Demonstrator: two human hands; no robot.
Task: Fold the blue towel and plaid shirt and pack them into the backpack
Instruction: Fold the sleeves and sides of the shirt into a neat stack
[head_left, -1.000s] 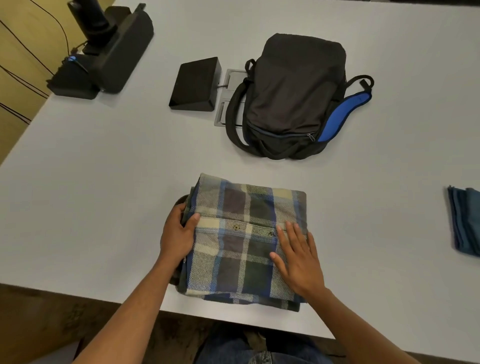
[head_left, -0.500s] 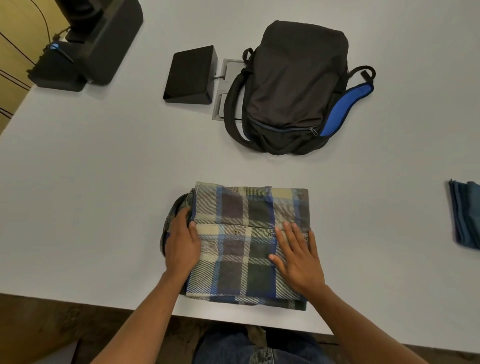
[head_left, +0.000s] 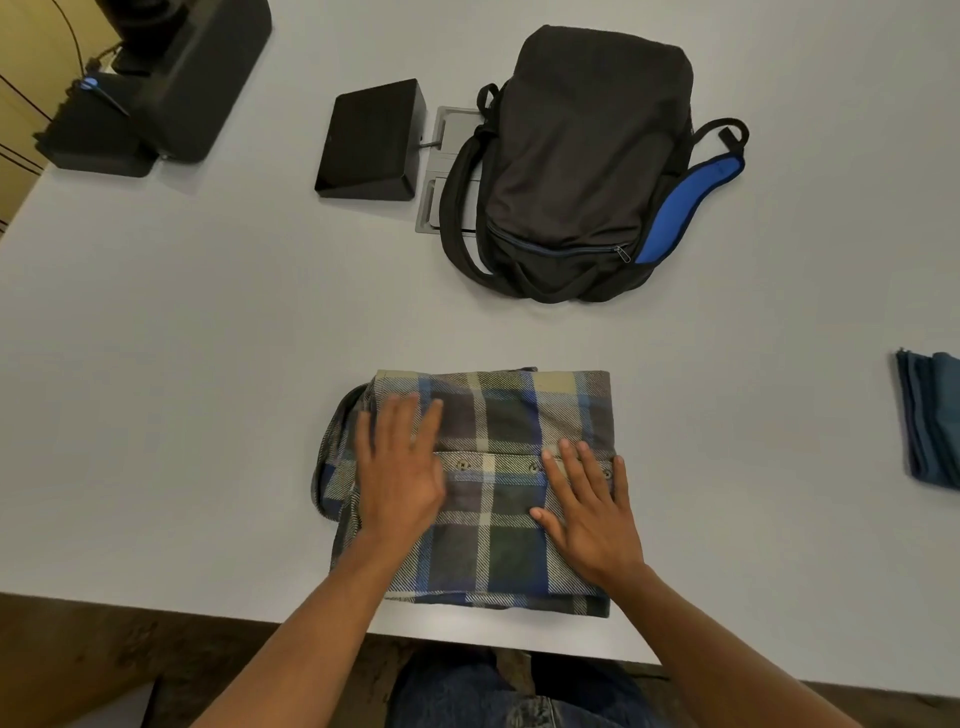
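Grey table (head_left: 156, 338), plaid shirt (head_left: 498, 530) folded roughly square, both hands (head_left: 400, 478) (head_left: 592, 514) flat, fingers seemingly toward backpack (head_left: 582, 156).

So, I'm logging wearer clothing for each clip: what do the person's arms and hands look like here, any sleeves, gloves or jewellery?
Both forearms are bare up to the frame edge, with no sleeves showing. The left hand and right hand wear no gloves, and no rings, watch or bracelet are visible. Below the table edge, blue jeans show.
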